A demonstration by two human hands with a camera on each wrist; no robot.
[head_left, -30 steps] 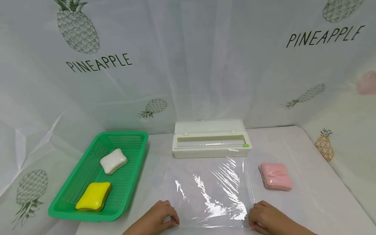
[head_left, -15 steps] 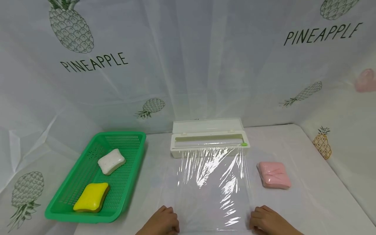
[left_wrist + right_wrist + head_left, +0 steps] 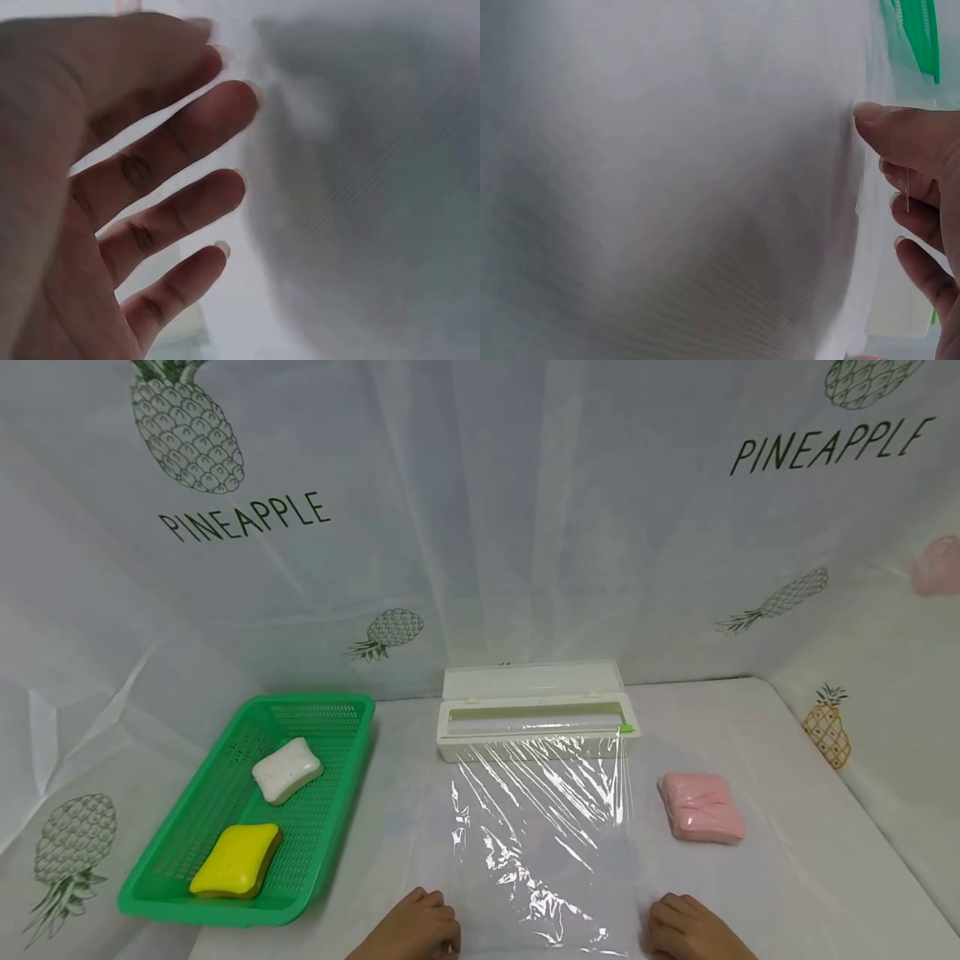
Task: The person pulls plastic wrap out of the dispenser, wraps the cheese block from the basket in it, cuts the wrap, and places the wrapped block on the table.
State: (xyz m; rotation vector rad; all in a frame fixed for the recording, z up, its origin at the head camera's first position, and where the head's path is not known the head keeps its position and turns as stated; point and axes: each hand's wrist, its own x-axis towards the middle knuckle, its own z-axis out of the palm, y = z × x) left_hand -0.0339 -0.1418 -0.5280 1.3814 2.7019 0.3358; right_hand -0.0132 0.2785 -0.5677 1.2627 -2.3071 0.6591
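Clear film (image 3: 540,860) stretches out from white box (image 3: 446,750); its shiny streaks now cross the box front instead of lying mostly below it like a sec ago. Prob. means sheet's lifted & pulled tighter. L hand (image 3: 412,928) seems to pinch its near edge at L, R hand (image 3: 693,932) likewise at R.

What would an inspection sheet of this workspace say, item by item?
Surface: pale, smooth-looking table.
Job's things: clear film stretching from open white box toward the person.
Clutter: green basket holding white block and yellow block; shiny pink block right of the film.
Grips: left grip and right grip at the film's near end, apparently pinching it, one each side.
Cables: nothing seen.
Surroundings: pineapple-print sheeting.
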